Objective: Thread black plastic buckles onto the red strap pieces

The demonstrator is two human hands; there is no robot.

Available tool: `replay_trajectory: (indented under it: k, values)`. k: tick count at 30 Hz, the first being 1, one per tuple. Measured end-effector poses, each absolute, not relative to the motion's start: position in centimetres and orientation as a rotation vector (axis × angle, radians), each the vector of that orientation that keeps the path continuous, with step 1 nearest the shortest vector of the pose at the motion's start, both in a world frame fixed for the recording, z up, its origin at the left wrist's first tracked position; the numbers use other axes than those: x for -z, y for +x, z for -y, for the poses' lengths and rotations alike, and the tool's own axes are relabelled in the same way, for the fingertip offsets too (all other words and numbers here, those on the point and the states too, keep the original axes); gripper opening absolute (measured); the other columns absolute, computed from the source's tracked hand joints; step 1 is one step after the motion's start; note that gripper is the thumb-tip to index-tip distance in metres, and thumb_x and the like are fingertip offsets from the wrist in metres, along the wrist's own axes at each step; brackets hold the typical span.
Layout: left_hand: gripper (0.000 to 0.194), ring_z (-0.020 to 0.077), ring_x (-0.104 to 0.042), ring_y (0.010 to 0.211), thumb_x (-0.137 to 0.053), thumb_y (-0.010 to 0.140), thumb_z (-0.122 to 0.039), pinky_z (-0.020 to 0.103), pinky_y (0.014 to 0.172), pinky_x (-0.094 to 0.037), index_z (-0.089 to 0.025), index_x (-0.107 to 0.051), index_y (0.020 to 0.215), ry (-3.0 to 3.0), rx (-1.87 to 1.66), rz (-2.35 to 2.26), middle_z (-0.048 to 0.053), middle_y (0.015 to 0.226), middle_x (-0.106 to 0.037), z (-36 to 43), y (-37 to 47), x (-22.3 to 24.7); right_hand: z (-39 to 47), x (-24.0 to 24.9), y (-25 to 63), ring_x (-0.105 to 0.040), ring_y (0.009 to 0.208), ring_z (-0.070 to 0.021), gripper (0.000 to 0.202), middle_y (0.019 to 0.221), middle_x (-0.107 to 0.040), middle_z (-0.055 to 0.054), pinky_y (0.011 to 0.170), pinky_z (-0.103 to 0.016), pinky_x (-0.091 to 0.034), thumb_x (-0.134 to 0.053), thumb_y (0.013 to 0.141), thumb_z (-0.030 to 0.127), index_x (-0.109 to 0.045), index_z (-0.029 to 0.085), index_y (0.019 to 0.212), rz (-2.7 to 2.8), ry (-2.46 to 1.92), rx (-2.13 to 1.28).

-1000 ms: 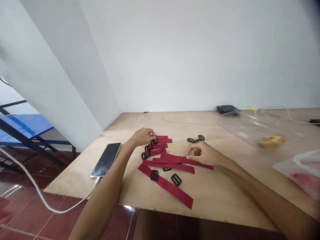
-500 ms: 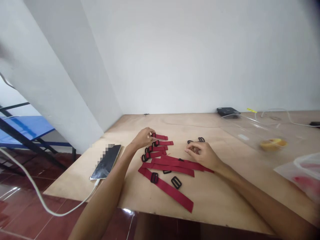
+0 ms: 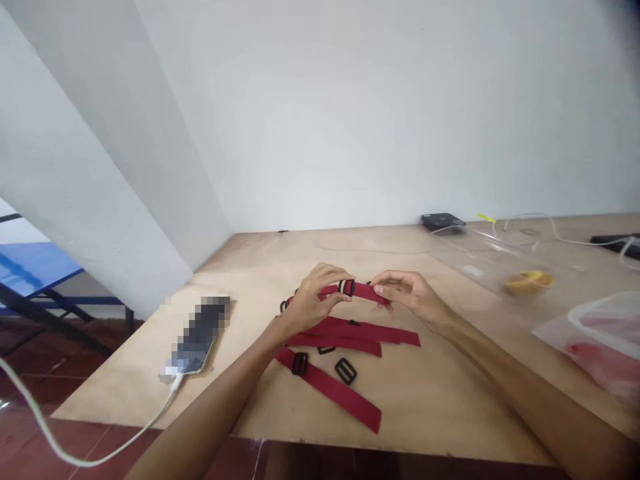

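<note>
My left hand (image 3: 320, 297) pinches a black slide buckle (image 3: 347, 287) that is threaded on a short red webbing strap (image 3: 369, 292). The strap's free end is between the thumb and fingers of my right hand (image 3: 407, 293). Both hands hold it just above the table. Under and behind my left hand are other strap pieces with buckles, mostly hidden. Nearer to me lie several flat red straps (image 3: 350, 331). A loose black buckle (image 3: 345, 371) rests beside a longer slanting strap (image 3: 345, 399), which has another buckle (image 3: 300, 364) on it.
A phone (image 3: 203, 333) with a white charging cable (image 3: 173, 393) lies on the left of the wooden table (image 3: 430, 407). At the right are a clear plastic bag (image 3: 475, 267) with a yellow roll (image 3: 529, 283) and a whitish bag (image 3: 595, 333). A black box (image 3: 443, 222) sits by the wall.
My left hand has moved right and lifted a buckled strap from the row. My right hand, empty before, now grips the strap's end. The view has shifted slightly.
</note>
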State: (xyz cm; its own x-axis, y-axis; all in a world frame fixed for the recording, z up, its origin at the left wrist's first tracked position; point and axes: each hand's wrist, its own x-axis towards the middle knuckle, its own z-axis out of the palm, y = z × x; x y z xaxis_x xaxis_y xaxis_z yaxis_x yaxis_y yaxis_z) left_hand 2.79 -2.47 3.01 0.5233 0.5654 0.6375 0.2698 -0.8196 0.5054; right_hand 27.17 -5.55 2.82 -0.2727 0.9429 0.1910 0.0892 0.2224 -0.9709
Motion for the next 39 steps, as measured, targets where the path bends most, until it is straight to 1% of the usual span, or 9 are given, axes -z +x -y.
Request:
replay_trajectory:
  k: [9,12,15,17,21,28,30,34,39]
  values:
    - [0.03,0.0234,-0.059,0.107,-0.065,0.09,-0.023,0.04,0.095,-0.049,-0.027,-0.069,0.12,2.471,-1.116,-0.616,0.009,0.111,-0.066,2.8,3.5,-1.8,6.3,-1.4,24.7,-0.062,0.052,-0.0153,0.036,0.063,-0.065,-0.001,0.051,-0.028,-0.051,-0.078,0.074,0.052,-0.066,0.019,0.085,1.469,-0.997,-1.188]
    - [0.03,0.0233,-0.057,0.108,-0.069,0.088,-0.024,0.04,0.096,-0.048,-0.027,-0.07,0.117,2.47,-1.176,-0.646,0.009,0.111,-0.063,3.0,3.6,-1.7,6.3,-1.3,24.5,-0.068,0.077,-0.0192,0.035,0.088,-0.071,-0.005,0.068,-0.031,-0.057,-0.079,0.075,0.048,-0.067,0.021,0.093,1.483,-0.972,-1.079]
    - [0.028,0.0222,-0.057,0.106,-0.069,0.088,-0.022,0.038,0.094,-0.049,-0.027,-0.071,0.116,2.463,-1.185,-0.645,0.008,0.108,-0.063,3.1,3.8,-1.7,6.3,-1.4,24.4,-0.066,0.103,-0.0218,0.041,0.113,-0.069,-0.007,0.088,-0.033,-0.054,-0.082,0.073,0.042,-0.068,0.023,0.106,1.537,-0.9,-1.079]
    - [0.025,0.021,-0.058,0.103,-0.067,0.089,-0.02,0.036,0.091,-0.049,-0.026,-0.071,0.113,2.46,-1.175,-0.599,0.007,0.105,-0.065,3.2,3.9,-1.7,6.3,-1.3,24.2,-0.068,0.095,-0.0208,0.042,0.106,-0.071,-0.007,0.084,-0.034,-0.056,-0.083,0.072,0.041,-0.067,0.022,0.106,1.529,-0.852,-1.255]
    - [0.022,0.0213,-0.059,0.103,-0.065,0.087,-0.015,0.036,0.093,-0.048,-0.022,-0.067,0.107,2.419,-1.199,-0.612,0.007,0.103,-0.067,3.4,4.0,-2.1,6.1,-1.0,23.9,-0.064,0.063,-0.0151,0.043,0.074,-0.069,-0.001,0.065,-0.031,-0.054,-0.086,0.067,0.042,-0.068,0.019,0.099,1.339,-0.857,-1.432]
    - [0.01,0.0197,-0.059,0.098,-0.055,0.087,-0.014,0.035,0.088,-0.048,-0.02,-0.051,0.094,2.323,-1.219,-0.835,0.008,0.107,-0.063,2.7,2.3,-2.5,5.1,-1.5,25.7,-0.059,0.06,-0.0115,0.044,0.074,-0.068,0.0,0.059,-0.026,-0.049,-0.091,0.061,0.035,-0.071,0.017,0.096,1.243,-0.893,-1.31]
    - [0.013,0.0211,-0.058,0.101,-0.061,0.089,-0.022,0.036,0.089,-0.048,-0.02,-0.054,0.1,2.377,-1.257,-0.843,0.009,0.109,-0.063,2.4,2.3,-2.3,5.0,-1.2,25.9,-0.058,0.056,-0.011,0.045,0.07,-0.068,0.0,0.056,-0.025,-0.047,-0.091,0.06,0.036,-0.069,0.017,0.093,1.228,-0.91,-1.276]
    - [0.041,0.025,-0.056,0.111,-0.072,0.085,-0.035,0.041,0.097,-0.047,-0.022,-0.059,0.122,2.591,-1.209,-0.693,0.011,0.118,-0.064,2.5,3.5,-1.6,5.4,-0.4,24.7,-0.056,0.051,-0.0119,0.042,0.061,-0.065,0.001,0.052,-0.026,-0.046,-0.09,0.06,0.042,-0.068,0.017,0.086,1.279,-0.922,-1.267]
    - [0.029,0.0242,-0.059,0.104,-0.067,0.089,-0.031,0.04,0.094,-0.048,-0.021,-0.064,0.116,2.678,-1.154,-0.652,0.01,0.109,-0.068,2.2,3.6,-1.1,5.2,-0.2,24.5,-0.058,0.054,-0.0133,0.038,0.065,-0.069,-0.003,0.055,-0.027,-0.048,-0.086,0.067,0.046,-0.073,0.015,0.085,1.363,-0.953,-1.235]
